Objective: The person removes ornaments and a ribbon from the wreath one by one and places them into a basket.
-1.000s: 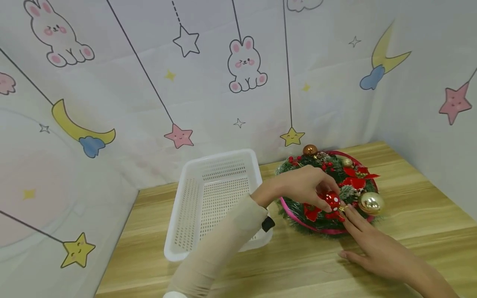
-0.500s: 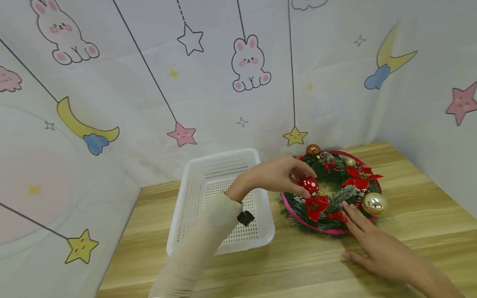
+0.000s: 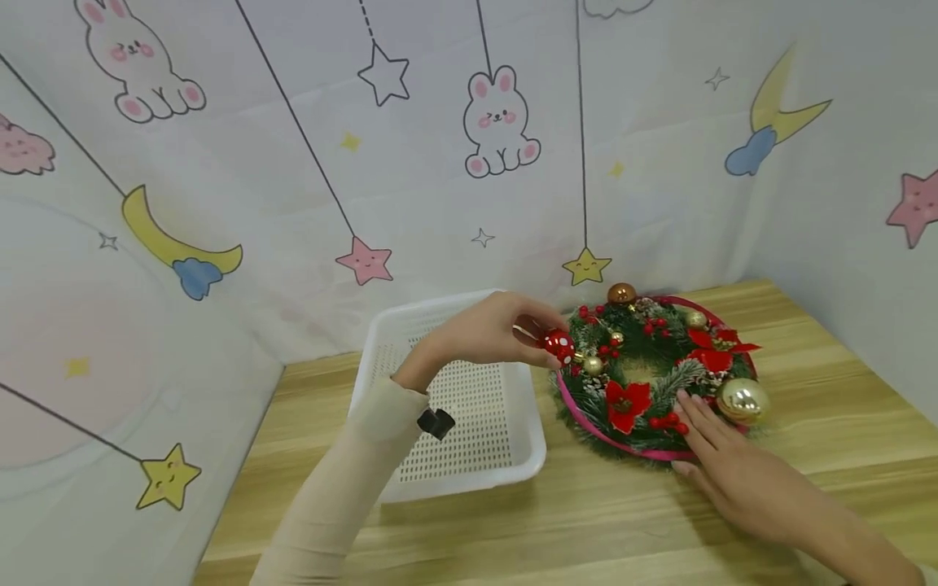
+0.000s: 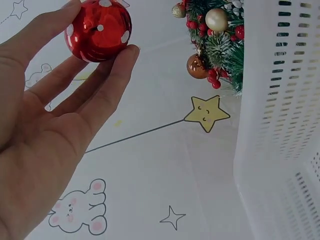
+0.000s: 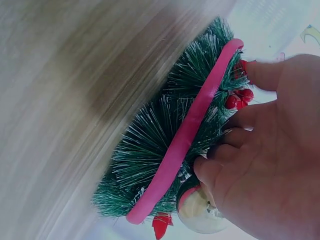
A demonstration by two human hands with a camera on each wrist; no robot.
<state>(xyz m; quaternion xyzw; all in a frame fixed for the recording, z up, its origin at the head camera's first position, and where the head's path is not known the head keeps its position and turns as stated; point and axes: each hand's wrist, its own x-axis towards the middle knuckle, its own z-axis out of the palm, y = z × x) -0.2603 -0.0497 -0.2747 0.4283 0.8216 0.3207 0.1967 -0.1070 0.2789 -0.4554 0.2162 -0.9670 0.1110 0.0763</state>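
Note:
My left hand (image 3: 487,330) pinches a shiny red Christmas ball with white dots (image 4: 100,30) between thumb and fingertips. In the head view, the ball shows at the left edge of a green Christmas wreath (image 3: 586,399), above the basket's right side. My right hand (image 3: 747,476) rests on the wreath's near right side, fingers fairly straight. The wreath lies on the table and carries red poinsettias (image 3: 627,405), berries, a large gold ball (image 3: 743,400) and a brown ball (image 3: 621,294). A pink ribbon (image 5: 185,135) runs round its edge.
A white perforated plastic basket (image 3: 538,456) stands left of the wreath, partly behind my left arm. Both are on a wood-grain table (image 3: 469,537). A white cloth backdrop (image 3: 410,187) with bunnies, stars and moons rises behind and at the sides.
My left hand has carried the red ball leftward, from the wreath's near part across to its left edge by the basket. My right hand stays at the wreath.

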